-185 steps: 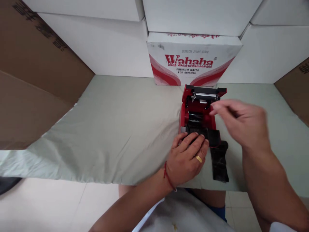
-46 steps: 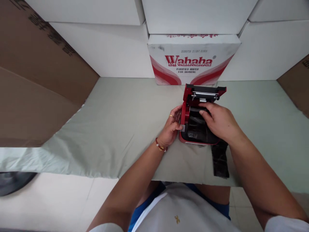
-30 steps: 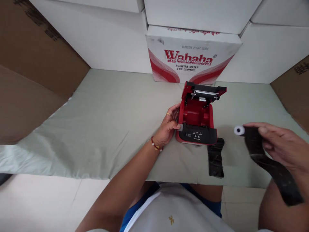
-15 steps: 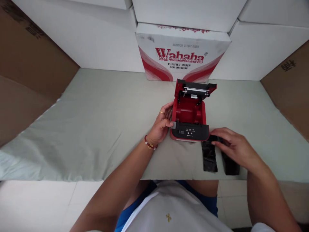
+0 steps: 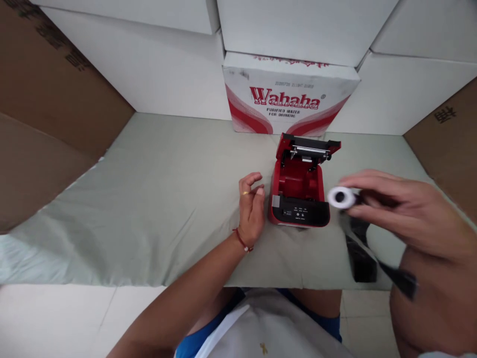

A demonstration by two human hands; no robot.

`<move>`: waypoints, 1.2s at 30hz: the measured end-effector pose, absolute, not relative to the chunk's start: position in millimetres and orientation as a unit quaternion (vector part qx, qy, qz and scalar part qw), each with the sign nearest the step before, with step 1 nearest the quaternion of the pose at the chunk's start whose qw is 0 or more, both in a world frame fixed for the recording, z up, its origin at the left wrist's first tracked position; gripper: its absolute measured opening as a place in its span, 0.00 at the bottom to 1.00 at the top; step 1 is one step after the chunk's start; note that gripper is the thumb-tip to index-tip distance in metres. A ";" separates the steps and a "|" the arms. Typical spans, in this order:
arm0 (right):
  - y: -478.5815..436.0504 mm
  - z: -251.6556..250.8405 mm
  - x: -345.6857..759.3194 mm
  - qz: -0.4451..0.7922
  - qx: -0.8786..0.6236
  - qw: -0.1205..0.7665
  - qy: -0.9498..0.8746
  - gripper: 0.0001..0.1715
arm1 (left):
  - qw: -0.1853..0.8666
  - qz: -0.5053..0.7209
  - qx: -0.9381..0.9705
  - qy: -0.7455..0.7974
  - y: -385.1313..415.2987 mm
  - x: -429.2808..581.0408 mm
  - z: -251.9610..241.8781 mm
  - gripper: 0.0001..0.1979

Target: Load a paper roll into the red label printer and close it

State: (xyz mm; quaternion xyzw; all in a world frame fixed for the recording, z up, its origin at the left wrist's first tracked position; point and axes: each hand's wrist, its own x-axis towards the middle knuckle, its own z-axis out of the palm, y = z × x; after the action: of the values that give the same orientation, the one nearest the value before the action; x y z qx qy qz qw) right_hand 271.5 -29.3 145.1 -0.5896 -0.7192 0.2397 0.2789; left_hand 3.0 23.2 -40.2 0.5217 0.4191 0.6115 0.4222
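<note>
A red and black label printer [image 5: 300,211] stands on the cloth with its lid [image 5: 311,149] raised and its red inner bay bare. My left hand [image 5: 251,206] is just left of the printer, apart from it, holding nothing, with loosely bent fingers. Raised to the printer's right, my right hand [image 5: 402,209] pinches a small paper roll [image 5: 341,198], its white end with a dark core facing left. A black strip [image 5: 400,281], blurred by motion, trails below that hand. Under it, a black object [image 5: 361,261] lies on the cloth, partly hidden.
A white and red water carton [image 5: 286,99] stands behind the printer against stacked white boxes [image 5: 149,64]. Brown cardboard boxes flank both sides [image 5: 55,99]. A pale green cloth [image 5: 167,184] covers the table up to its front edge.
My left hand has let go of the printer and moved slightly away. My right hand has lifted the roll and black strip off the cloth, up and toward the camera.
</note>
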 end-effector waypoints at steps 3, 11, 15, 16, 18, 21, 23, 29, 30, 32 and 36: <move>-4.9 116.1 228.6 0.191 -0.564 0.249 -0.764 0.20 | 0.249 0.628 0.628 0.387 9.2 -3.7 -32.9 0.18; 26.9 91.9 189.2 0.064 -0.662 0.049 -0.745 0.24 | 0.041 0.573 0.782 0.242 -10.2 -1.6 -17.8 0.29; 40.9 96.0 174.1 0.063 -0.686 -0.026 -0.724 0.22 | 0.015 0.521 0.820 0.235 -12.5 3.1 -15.2 0.22; 43.5 95.0 172.1 0.058 -0.683 -0.030 -0.728 0.22 | 0.016 0.508 0.828 0.237 -12.5 3.3 -15.5 0.21; 48.2 90.9 170.5 0.044 -0.672 -0.034 -0.738 0.20 | 0.021 0.488 0.840 0.239 -12.5 2.8 -16.9 0.21; 53.7 85.3 171.7 0.036 -0.659 -0.035 -0.751 0.17 | 0.021 0.478 0.846 0.236 -12.6 1.6 -18.9 0.24; 53.4 85.7 174.3 0.044 -0.652 -0.034 -0.756 0.18 | 0.011 0.481 0.843 0.239 -13.1 1.5 -18.8 0.24; 27.8 99.7 200.7 0.147 -0.624 0.308 -0.703 0.15 | -0.011 0.456 0.849 0.264 -16.6 4.6 -16.2 0.23; 25.4 99.4 207.2 0.110 -0.634 0.387 -0.660 0.17 | -0.014 0.454 0.850 0.267 -17.0 5.2 -16.1 0.24; 27.1 93.7 219.7 0.023 -0.643 0.491 -0.588 0.21 | -0.020 0.456 0.848 0.271 -17.4 6.0 -15.8 0.24; 44.7 69.5 234.0 0.057 -0.626 0.504 -0.592 0.32 | -0.025 0.459 0.844 0.274 -16.6 6.5 -14.0 0.22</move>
State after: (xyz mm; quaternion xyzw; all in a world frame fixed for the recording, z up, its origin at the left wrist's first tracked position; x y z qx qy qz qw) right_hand 234.0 44.7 69.5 -0.6262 -0.5919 0.0572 0.5042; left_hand 6.5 -16.6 -14.0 0.8445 0.2742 0.4594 -0.0255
